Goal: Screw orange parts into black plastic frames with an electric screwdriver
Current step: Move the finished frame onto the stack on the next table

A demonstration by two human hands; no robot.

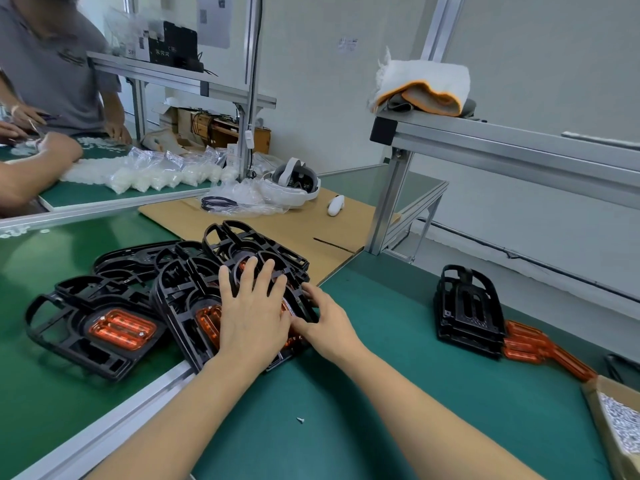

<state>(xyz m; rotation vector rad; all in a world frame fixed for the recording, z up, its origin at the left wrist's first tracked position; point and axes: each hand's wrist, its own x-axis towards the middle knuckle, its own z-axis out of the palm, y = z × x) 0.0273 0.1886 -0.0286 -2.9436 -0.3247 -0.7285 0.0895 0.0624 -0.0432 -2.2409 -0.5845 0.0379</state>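
A heap of black plastic frames (194, 289) lies across the table seam at centre left, some with orange parts fitted, like the frame at the left (121, 329). My left hand (254, 313) lies flat with spread fingers on the top frame of the heap. My right hand (323, 322) touches that frame's right edge, fingers pointing left and partly under my left hand. A small stack of black frames (471, 313) stands at the right, with loose orange parts (547, 351) beside it. No electric screwdriver is in view.
A cardboard box of screws (620, 424) sits at the right edge, and a single screw (300, 420) lies on the green mat. Behind are a cardboard sheet (294, 220), a white headset (294, 183) and an aluminium rack post (388, 202). Another person works over bagged white parts at far left.
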